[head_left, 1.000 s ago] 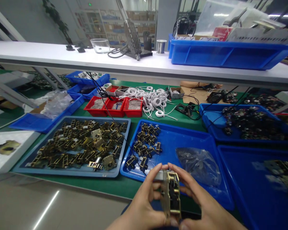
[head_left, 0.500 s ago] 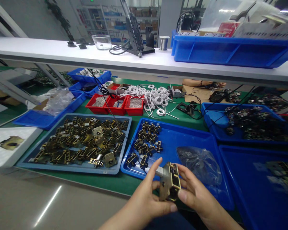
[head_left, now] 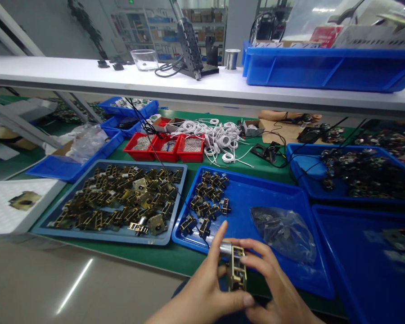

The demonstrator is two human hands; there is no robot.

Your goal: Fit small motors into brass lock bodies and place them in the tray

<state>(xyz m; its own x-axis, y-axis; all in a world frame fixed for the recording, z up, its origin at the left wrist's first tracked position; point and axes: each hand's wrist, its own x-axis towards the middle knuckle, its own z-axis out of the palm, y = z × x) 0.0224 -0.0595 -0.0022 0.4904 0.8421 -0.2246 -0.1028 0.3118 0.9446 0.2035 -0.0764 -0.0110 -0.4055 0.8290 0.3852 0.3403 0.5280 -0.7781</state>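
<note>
On the green tabletop, a grey-blue tray holds a heap of brass lock parts. The blue tray just beside it carries a cluster of small dark pieces and a crumpled plastic bag. Three red bins behind hold fine grey bits. Over the blue tray's near rim, the left hand and right hand each have a grip pinching the brass lock body, a narrow brass-coloured frame seen edge-on with a silver cylinder at its top.

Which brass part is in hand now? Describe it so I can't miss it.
Find the middle blue tray on the green bench. At its near edge, the left hand and right hand hold one brass part. It alone is lifted; the others lie heaped in trays.
</note>
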